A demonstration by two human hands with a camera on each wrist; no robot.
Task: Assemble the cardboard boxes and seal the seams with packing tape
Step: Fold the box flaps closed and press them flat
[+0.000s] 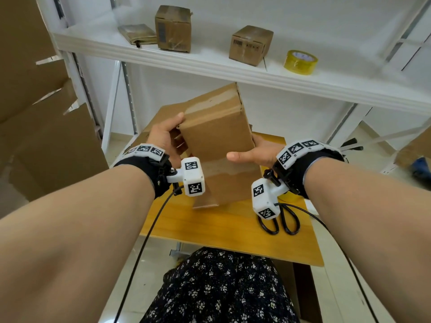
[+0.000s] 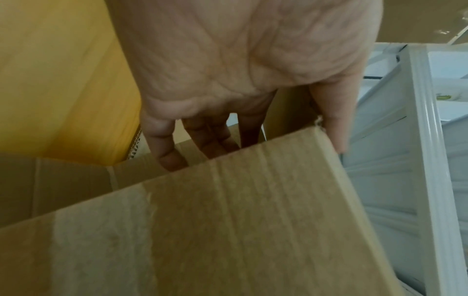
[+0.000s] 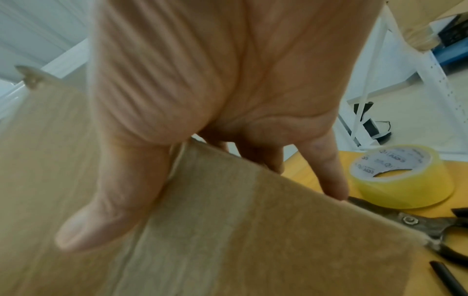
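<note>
Box: brown oblong cardboard box [image 1: 217, 145], frame centre, above yellow wooden bench [image 1: 233, 234]; long axis tilts toward upper right.
Left hand [image 1: 165, 136]: grasps left end.
Right hand [image 1: 256, 152]: grasps right side.

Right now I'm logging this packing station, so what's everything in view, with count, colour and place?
held cardboard box: 1, brown, gripped above the table
flat cardboard: at least 1 piece, brown, on the table behind the held box
shelf boxes: 2, brown, upright on the white shelf
flattened box: 1, brown, shelf, far left
tape rolls: 2, yellow, one on the shelf, one on the table
scissors: 1, black handles, table right
table: 1, yellow wood
left hand, right hand: each grips one side of the held box
</note>
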